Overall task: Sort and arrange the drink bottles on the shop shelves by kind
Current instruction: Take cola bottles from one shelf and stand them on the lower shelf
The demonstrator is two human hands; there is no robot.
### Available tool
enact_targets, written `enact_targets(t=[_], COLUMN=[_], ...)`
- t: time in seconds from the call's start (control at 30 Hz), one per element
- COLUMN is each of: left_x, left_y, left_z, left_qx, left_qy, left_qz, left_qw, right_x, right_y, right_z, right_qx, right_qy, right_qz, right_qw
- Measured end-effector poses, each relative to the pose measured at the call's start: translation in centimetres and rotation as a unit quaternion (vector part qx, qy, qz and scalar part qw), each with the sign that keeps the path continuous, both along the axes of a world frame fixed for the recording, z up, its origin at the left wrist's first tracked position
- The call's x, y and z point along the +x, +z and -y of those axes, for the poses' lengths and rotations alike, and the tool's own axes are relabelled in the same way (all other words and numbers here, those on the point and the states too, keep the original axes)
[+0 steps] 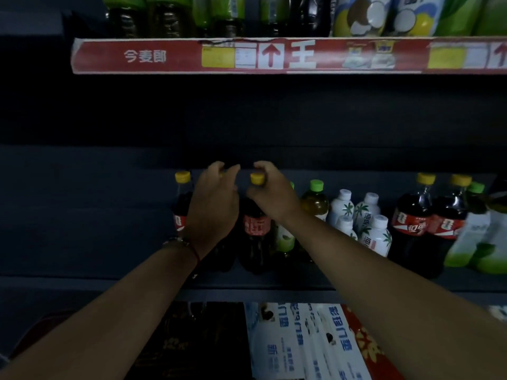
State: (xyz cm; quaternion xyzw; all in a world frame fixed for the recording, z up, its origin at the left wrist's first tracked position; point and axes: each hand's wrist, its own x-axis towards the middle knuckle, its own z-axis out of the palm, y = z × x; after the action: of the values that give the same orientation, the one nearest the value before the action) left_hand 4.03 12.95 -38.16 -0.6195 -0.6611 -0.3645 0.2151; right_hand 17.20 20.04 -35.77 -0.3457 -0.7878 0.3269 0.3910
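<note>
Right hand (270,192) gripping yellow cap of upright cola bottle (256,229) on middle shelf (109,281); left hand (212,204) curling over neighbouring bottle top, grip unclear. Bottles standing vertical, directly beneath fingers.

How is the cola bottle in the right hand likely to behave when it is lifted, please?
The cola bottle looks full and dark, so probably heavy. It is tall and narrow, so apt to tip. The right hand holds it at the cap, so it may swing.

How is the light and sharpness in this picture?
Head view: dim overall; the red shelf strip above is brightest, the shelf back is nearly black; wide-angle bending bows the strip at the edges; the cola bottle label is soft and unreadable.
</note>
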Motion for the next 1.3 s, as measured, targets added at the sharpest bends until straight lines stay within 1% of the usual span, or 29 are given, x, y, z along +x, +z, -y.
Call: enact_targets(t=[0.07,0.1,0.13,0.17,0.2,0.23,0.27,0.3,0.33,0.37,0.4,0.43,0.47,0.5,0.57,0.6,0.63,0.7,0.73,0.8,0.9,0.97,1.03,1.1,1.17,1.23,1.3], left_x=[1.7,2.8,4.2,5.5,6.8,8.1,9.2,10.1,11.0,11.8,12.3,12.5,12.5,12.2,11.4,11.1,10.9,10.7,10.5,10.5,10.8,10.8,10.5,10.6,11.0,11.6,11.8], left_y=[0.7,1.1,1.7,2.2,2.6,3.0,3.4,3.6,3.8,4.0,4.1,4.0,3.8,3.4,1.7,0.6,-0.5,-2.4,-2.9,-2.8,0.6,3.9,7.2,10.4,13.4,16.8,20.9], left_z=[0.2,0.1,-0.3,-0.9,-1.8,-2.8,-3.9,-4.8,-5.3,-5.6,-5.8,-5.9,-5.8,-5.6,-5.2,-4.8,-4.3,-3.4,-3.1,-2.0,0.5,2.7,5.2,8.2,10.8,13.4,15.8], left_qx=[0.056,0.063,0.052,0.022,-0.027,-0.09,-0.16,-0.231,-0.295,-0.343,-0.369,-0.37,-0.35,-0.318,-0.246,-0.203,-0.165,-0.115,-0.095,-0.038,0.002,0.0,-0.019,-0.075,-0.139,-0.194,-0.247], left_qy=[-0.007,-0.028,-0.046,-0.05,-0.034,0.001,0.045,0.09,0.126,0.15,0.162,0.162,0.151,0.127,0.045,-0.012,-0.071,-0.163,-0.19,-0.207,-0.198,-0.193,-0.187,-0.18,-0.179,-0.175,-0.175], left_qz=[-0.092,-0.132,-0.16,-0.179,-0.193,-0.21,-0.233,-0.264,-0.299,-0.331,-0.354,-0.362,-0.349,-0.313,-0.21,-0.156,-0.104,-0.012,0.03,0.104,0.222,0.313,0.433,0.516,0.543,0.555,0.546], left_qw=[0.994,0.989,0.985,0.982,0.98,0.974,0.958,0.932,0.899,0.866,0.844,0.84,0.856,0.886,0.945,0.967,0.978,0.98,0.977,0.972,0.955,0.93,0.882,0.834,0.809,0.79,0.782], right_x=[2.8,4.5,6.3,7.8,9.1,10.0,10.5,10.8,10.7,10.6,10.4,10.4,10.5,10.7,11.5,11.8,12.2,12.6,12.7,12.7,13.1,13.8,14.5,15.1,15.9,16.9,17.9], right_y=[0.1,0.0,-0.1,-0.3,-0.4,-0.6,-0.7,-0.7,-0.6,-0.4,-0.3,-0.3,-0.4,-0.7,-1.6,-2.0,-2.3,-2.3,-1.8,-0.4,3.1,5.3,7.3,9.4,11.6,14.3,17.9], right_z=[0.1,-0.1,-0.6,-1.6,-2.7,-4.1,-5.3,-6.1,-6.6,-6.7,-6.7,-6.7,-6.6,-6.5,-6.2,-6.0,-5.8,-5.4,-5.2,-4.6,-2.6,-0.7,1.7,4.7,7.8,10.8,13.7], right_qx=[0.084,0.133,0.166,0.173,0.16,0.131,0.091,0.051,0.016,-0.016,-0.04,-0.052,-0.055,-0.054,-0.051,-0.048,-0.042,-0.025,-0.018,-0.01,-0.028,-0.072,-0.139,-0.238,-0.332,-0.402,-0.439], right_qy=[-0.035,-0.072,-0.112,-0.152,-0.188,-0.211,-0.214,-0.201,-0.179,-0.152,-0.125,-0.103,-0.09,-0.082,-0.071,-0.072,-0.078,-0.091,-0.095,-0.096,-0.092,-0.101,-0.109,-0.117,-0.128,-0.145,-0.155], right_qz=[-0.033,-0.056,-0.07,-0.062,-0.026,0.035,0.105,0.171,0.224,0.257,0.263,0.245,0.218,0.183,0.1,0.063,0.034,-0.008,-0.035,-0.106,-0.216,-0.283,-0.343,-0.391,-0.405,-0.376,-0.355], right_qw=[0.995,0.987,0.977,0.971,0.969,0.968,0.967,0.963,0.958,0.954,0.956,0.963,0.97,0.978,0.991,0.994,0.995,0.996,0.995,0.99,0.972,0.951,0.923,0.882,0.842,0.822,0.81])
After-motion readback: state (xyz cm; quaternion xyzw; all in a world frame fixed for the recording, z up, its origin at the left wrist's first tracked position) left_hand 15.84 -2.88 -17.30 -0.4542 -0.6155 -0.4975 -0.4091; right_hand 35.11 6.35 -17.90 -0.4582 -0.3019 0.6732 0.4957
